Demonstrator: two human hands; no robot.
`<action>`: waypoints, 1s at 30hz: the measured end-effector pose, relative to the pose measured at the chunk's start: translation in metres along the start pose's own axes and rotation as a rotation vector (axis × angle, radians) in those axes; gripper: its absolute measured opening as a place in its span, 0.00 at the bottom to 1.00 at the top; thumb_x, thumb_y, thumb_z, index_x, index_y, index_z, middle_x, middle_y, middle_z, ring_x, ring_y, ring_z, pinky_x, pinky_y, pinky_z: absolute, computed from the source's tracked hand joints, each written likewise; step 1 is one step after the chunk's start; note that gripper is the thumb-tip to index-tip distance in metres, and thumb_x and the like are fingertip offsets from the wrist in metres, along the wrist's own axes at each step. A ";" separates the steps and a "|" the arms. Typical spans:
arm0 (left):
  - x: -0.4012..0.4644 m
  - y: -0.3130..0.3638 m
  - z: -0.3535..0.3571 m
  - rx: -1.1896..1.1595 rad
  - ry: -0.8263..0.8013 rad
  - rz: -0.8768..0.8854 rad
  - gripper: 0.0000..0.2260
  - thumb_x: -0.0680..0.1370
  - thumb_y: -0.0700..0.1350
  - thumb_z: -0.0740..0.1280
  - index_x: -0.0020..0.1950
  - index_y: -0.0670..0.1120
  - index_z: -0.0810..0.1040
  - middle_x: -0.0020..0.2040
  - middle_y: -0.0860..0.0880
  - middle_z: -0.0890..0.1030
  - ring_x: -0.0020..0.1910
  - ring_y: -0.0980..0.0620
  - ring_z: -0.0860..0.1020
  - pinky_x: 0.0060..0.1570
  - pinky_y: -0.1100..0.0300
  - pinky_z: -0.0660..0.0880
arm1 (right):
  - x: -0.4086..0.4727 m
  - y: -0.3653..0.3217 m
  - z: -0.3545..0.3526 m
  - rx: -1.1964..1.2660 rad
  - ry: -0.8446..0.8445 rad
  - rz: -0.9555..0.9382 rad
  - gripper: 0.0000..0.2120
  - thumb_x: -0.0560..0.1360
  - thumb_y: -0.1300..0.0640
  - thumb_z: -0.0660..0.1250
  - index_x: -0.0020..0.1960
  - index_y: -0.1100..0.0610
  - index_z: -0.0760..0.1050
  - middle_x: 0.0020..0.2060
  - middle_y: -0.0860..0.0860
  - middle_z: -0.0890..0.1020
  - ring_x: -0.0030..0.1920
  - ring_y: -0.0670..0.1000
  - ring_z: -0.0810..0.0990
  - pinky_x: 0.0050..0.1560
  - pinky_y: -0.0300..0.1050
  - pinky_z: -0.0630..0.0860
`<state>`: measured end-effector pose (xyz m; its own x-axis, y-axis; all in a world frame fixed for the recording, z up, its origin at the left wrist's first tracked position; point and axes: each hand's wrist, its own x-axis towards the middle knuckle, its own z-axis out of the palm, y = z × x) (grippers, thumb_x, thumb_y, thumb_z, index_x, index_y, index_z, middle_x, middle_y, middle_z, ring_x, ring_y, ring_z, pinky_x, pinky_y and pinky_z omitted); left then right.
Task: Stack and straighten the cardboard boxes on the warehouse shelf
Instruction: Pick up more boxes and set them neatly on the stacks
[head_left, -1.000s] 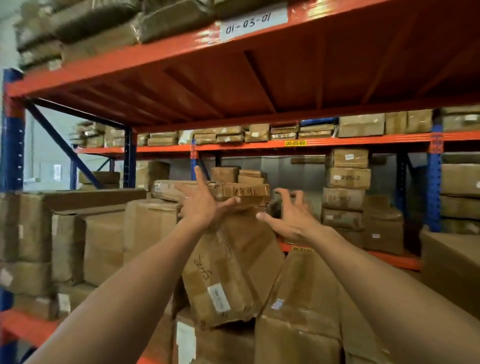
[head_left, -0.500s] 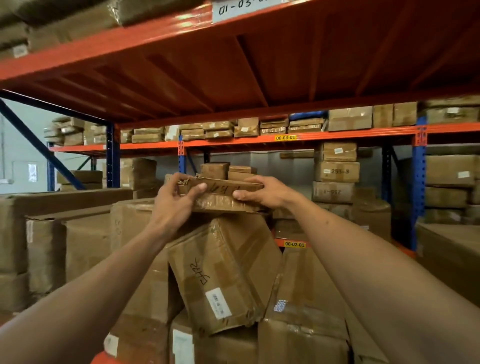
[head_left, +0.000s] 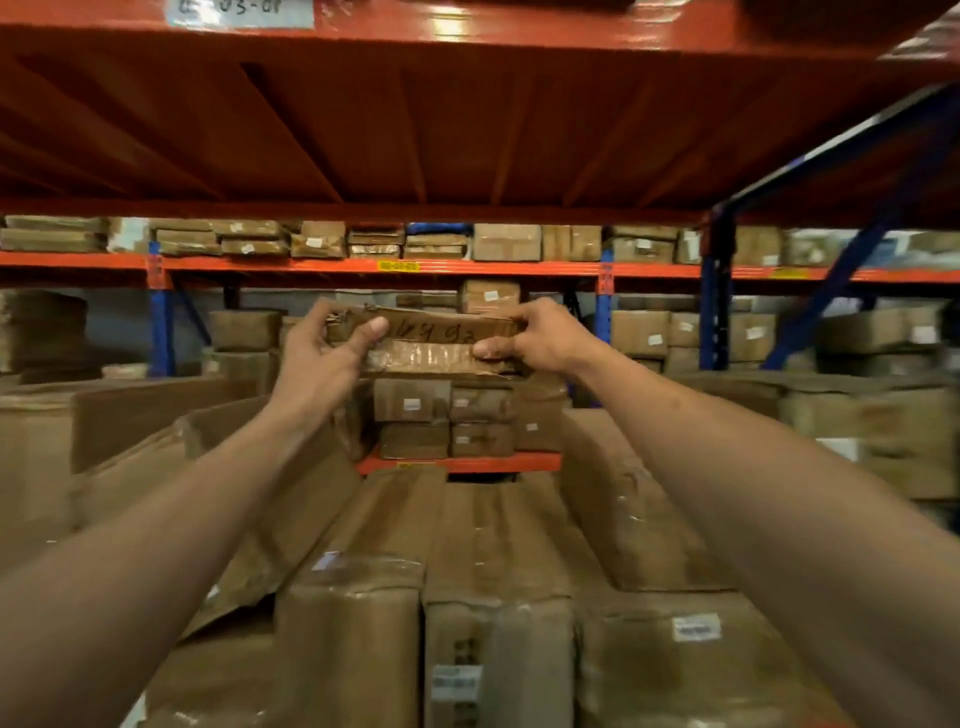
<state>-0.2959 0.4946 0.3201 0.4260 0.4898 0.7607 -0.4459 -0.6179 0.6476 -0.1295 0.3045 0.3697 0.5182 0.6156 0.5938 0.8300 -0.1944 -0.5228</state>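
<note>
A flat taped cardboard box with handwritten digits on its front is held up at arm's length in the middle of the view. My left hand grips its left end, thumb on the front face. My right hand grips its right end. Below the box, long cardboard boxes lie side by side on the shelf, running away from me. A tilted box leans at their left.
The orange deck of the upper shelf hangs close overhead. A blue upright and diagonal brace stand at the right. Large boxes flank the left, more the right. Behind, another orange rack holds several small boxes.
Both hands closed on the flat box and lifted it off the pile. The view has shifted right and forward, so the long boxes now lie straight below.
</note>
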 end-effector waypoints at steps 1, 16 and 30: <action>-0.006 0.006 0.021 -0.024 -0.034 -0.008 0.06 0.79 0.48 0.71 0.53 0.52 0.76 0.46 0.51 0.82 0.40 0.61 0.83 0.39 0.64 0.80 | -0.014 0.009 -0.019 -0.030 0.025 0.025 0.18 0.70 0.49 0.79 0.59 0.51 0.83 0.47 0.45 0.85 0.50 0.43 0.81 0.50 0.37 0.74; -0.112 0.004 0.278 -0.095 -0.399 -0.110 0.21 0.74 0.68 0.67 0.65 0.65 0.72 0.65 0.52 0.79 0.63 0.49 0.78 0.61 0.42 0.77 | -0.184 0.168 -0.171 -0.299 0.194 0.369 0.17 0.73 0.54 0.76 0.61 0.50 0.82 0.52 0.46 0.83 0.57 0.49 0.79 0.61 0.49 0.75; -0.082 -0.021 0.301 0.107 -0.391 -0.221 0.18 0.81 0.54 0.66 0.68 0.61 0.65 0.61 0.48 0.82 0.62 0.46 0.78 0.62 0.38 0.75 | -0.140 0.219 -0.144 -0.245 0.238 0.402 0.22 0.77 0.52 0.71 0.68 0.39 0.73 0.66 0.51 0.72 0.67 0.57 0.70 0.67 0.64 0.70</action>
<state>-0.0842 0.2821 0.2301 0.7760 0.3608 0.5174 -0.2358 -0.5948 0.7685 0.0098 0.0660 0.2599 0.8147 0.2707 0.5127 0.5649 -0.5701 -0.5966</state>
